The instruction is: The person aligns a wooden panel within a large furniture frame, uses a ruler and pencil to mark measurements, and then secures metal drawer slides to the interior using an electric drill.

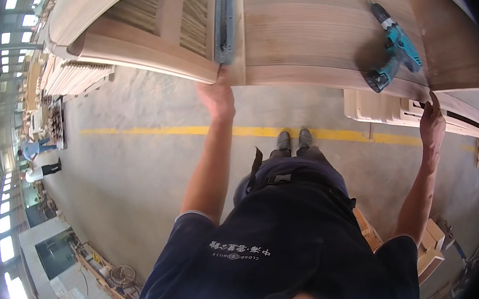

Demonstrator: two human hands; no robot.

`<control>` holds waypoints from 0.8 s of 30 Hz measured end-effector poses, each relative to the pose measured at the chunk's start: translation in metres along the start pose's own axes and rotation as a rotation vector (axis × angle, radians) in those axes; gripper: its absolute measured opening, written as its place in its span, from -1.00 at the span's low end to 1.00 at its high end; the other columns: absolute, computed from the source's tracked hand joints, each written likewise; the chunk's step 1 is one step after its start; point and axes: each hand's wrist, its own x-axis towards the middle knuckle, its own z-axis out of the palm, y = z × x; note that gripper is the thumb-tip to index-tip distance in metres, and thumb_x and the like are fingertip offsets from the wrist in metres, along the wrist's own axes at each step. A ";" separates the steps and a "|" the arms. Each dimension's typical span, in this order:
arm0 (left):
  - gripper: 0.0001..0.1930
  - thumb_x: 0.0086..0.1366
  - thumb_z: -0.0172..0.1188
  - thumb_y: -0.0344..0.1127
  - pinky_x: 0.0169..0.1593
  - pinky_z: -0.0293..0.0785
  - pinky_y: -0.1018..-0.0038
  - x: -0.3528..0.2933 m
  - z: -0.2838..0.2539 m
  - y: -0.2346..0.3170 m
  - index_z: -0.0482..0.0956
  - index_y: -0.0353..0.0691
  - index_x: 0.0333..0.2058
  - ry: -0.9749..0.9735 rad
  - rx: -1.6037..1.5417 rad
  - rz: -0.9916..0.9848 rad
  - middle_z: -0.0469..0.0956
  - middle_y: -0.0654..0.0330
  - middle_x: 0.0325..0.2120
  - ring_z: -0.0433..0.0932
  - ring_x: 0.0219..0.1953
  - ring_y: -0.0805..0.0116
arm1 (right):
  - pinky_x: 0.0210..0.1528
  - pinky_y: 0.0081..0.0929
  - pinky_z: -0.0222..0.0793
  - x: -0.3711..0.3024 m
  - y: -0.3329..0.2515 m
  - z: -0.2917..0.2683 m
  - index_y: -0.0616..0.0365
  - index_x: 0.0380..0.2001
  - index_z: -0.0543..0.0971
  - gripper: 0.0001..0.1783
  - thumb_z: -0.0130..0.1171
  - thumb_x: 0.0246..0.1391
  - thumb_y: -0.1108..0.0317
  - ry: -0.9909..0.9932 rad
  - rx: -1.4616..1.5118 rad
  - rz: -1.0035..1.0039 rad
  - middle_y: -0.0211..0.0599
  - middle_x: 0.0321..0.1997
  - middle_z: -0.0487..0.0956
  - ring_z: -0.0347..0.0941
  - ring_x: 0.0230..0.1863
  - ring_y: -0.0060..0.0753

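Observation:
A large pale wooden cabinet (310,34) lies in front of me, its front edge running across the top of the view. My left hand (217,99) grips that edge at the end of a grey metal drawer slide (225,22); some of its fingers are hidden under the wood. Farther right, my right hand (432,126) holds the same edge by the inner corner, one finger laid up against it and the others curled below. A teal and black cordless drill (399,49) rests on the board between my hands, nearer the right, its bit pointing away from me.
Stacked wooden parts (369,106) stand beneath the cabinet on the right, and more wooden slats (78,77) at the left. A yellow line (195,130) crosses the concrete floor. Wooden boxes (431,245) sit behind my right arm. Two people (39,170) are far off left.

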 end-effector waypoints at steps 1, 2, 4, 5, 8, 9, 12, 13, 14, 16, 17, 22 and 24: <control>-0.66 0.26 0.33 -0.44 -0.02 0.54 0.35 -0.003 -0.004 -0.001 0.49 -0.26 -0.01 -0.014 -0.032 -0.018 0.54 0.23 -0.12 0.52 -0.08 0.37 | -0.41 -0.03 0.44 -0.002 -0.016 -0.001 -0.20 0.17 0.52 -0.63 0.07 0.33 0.25 0.034 0.058 -0.015 0.07 -0.40 0.63 0.57 -0.38 0.20; -0.67 0.27 0.32 -0.43 -0.01 0.55 0.33 -0.005 -0.010 -0.002 0.49 -0.25 -0.01 -0.025 -0.063 -0.035 0.54 0.22 -0.11 0.53 -0.07 0.36 | -0.40 -0.10 0.46 -0.005 -0.037 0.001 -0.17 0.14 0.54 -0.66 0.10 0.32 0.25 0.139 0.160 -0.116 0.06 -0.41 0.62 0.57 -0.39 0.19; -0.70 0.32 0.28 -0.40 0.06 0.59 0.19 -0.014 -0.010 0.005 0.47 -0.20 -0.01 -0.086 -0.198 -0.151 0.52 0.17 -0.07 0.54 -0.02 0.30 | -0.34 -0.27 0.50 -0.018 -0.085 -0.002 -0.08 0.05 0.61 -0.72 0.14 0.31 0.26 0.205 0.316 -0.155 0.03 -0.41 0.63 0.62 -0.41 0.00; -0.70 0.32 0.28 -0.40 0.06 0.59 0.19 -0.017 -0.010 0.006 0.47 -0.20 -0.01 -0.084 -0.192 -0.152 0.52 0.17 -0.07 0.54 -0.02 0.30 | -0.29 -0.36 0.50 -0.024 -0.111 -0.005 0.00 0.02 0.63 -0.74 0.16 0.30 0.30 0.136 0.377 -0.128 0.02 -0.38 0.64 0.64 -0.38 -0.24; -0.72 0.36 0.24 -0.39 0.14 0.56 0.10 -0.024 -0.008 0.007 0.45 -0.19 0.01 -0.076 -0.276 -0.226 0.49 0.14 -0.02 0.54 0.02 0.26 | -0.19 -0.46 0.50 -0.040 -0.180 0.008 0.17 -0.04 0.64 -0.77 0.22 0.25 0.44 -0.023 0.752 -0.279 -0.06 -0.21 0.68 0.63 -0.26 -0.38; -0.73 0.37 0.24 -0.38 0.10 0.58 0.14 -0.024 -0.010 0.007 0.45 -0.20 0.00 -0.075 -0.264 -0.202 0.51 0.16 -0.04 0.55 -0.01 0.28 | -0.22 -0.45 0.51 -0.042 -0.209 0.007 0.18 -0.07 0.64 -0.79 0.23 0.24 0.43 -0.046 0.765 -0.371 -0.06 -0.23 0.68 0.63 -0.29 -0.34; -0.75 0.37 0.24 -0.38 0.01 0.62 0.24 -0.023 -0.009 0.006 0.46 -0.22 -0.02 -0.078 -0.225 -0.164 0.53 0.19 -0.08 0.56 -0.07 0.34 | -0.36 -0.34 0.47 -0.044 -0.270 0.024 0.16 -0.12 0.63 -0.81 0.24 0.19 0.46 -0.164 0.835 -0.482 -0.05 -0.33 0.66 0.57 -0.43 -0.14; -0.76 0.37 0.24 -0.39 -0.03 0.64 0.28 -0.021 -0.008 0.006 0.46 -0.23 -0.03 -0.070 -0.203 -0.145 0.54 0.20 -0.11 0.56 -0.11 0.37 | -0.37 -0.30 0.47 -0.043 -0.286 0.037 0.16 -0.12 0.62 -0.80 0.23 0.19 0.43 -0.161 0.855 -0.545 -0.05 -0.36 0.65 0.57 -0.43 -0.09; -0.76 0.37 0.24 -0.39 -0.03 0.64 0.28 -0.020 -0.009 0.004 0.46 -0.23 -0.03 -0.074 -0.200 -0.145 0.54 0.20 -0.11 0.56 -0.11 0.37 | -0.37 -0.27 0.47 -0.041 -0.302 0.046 0.17 -0.12 0.61 -0.80 0.21 0.20 0.40 -0.160 0.873 -0.608 -0.05 -0.38 0.63 0.56 -0.42 -0.04; -0.78 0.37 0.25 -0.40 -0.10 0.63 0.36 -0.018 -0.015 0.000 0.48 -0.26 -0.06 -0.091 -0.115 -0.049 0.57 0.21 -0.18 0.56 -0.19 0.43 | -0.33 -0.17 0.47 -0.034 -0.334 0.052 0.18 -0.08 0.58 -0.75 0.15 0.25 0.29 -0.342 0.892 -0.573 -0.02 -0.41 0.62 0.57 -0.39 0.05; -0.78 0.37 0.25 -0.40 -0.10 0.63 0.36 -0.017 -0.016 -0.002 0.48 -0.26 -0.06 -0.092 -0.111 -0.050 0.57 0.21 -0.18 0.56 -0.19 0.43 | -0.33 -0.17 0.47 -0.031 -0.348 0.058 0.18 -0.08 0.58 -0.75 0.15 0.25 0.29 -0.343 0.895 -0.571 -0.02 -0.41 0.62 0.57 -0.39 0.05; -0.79 0.37 0.28 -0.37 -0.18 0.56 0.49 -0.015 -0.013 0.006 0.51 -0.33 -0.12 -0.019 0.148 0.025 0.62 0.23 -0.32 0.55 -0.30 0.50 | -0.24 -0.05 0.49 -0.014 -0.407 0.091 0.24 -0.14 0.55 -0.65 0.12 0.26 0.13 -0.476 0.843 -0.556 0.03 -0.41 0.62 0.58 -0.32 0.15; -0.77 0.37 0.29 -0.34 -0.19 0.54 0.50 -0.013 -0.017 0.004 0.53 -0.35 -0.13 -0.011 0.231 0.069 0.63 0.22 -0.33 0.55 -0.31 0.51 | -0.22 -0.05 0.49 -0.011 -0.424 0.098 0.27 -0.18 0.54 -0.61 0.13 0.25 0.09 -0.427 0.823 -0.574 0.05 -0.39 0.63 0.59 -0.29 0.16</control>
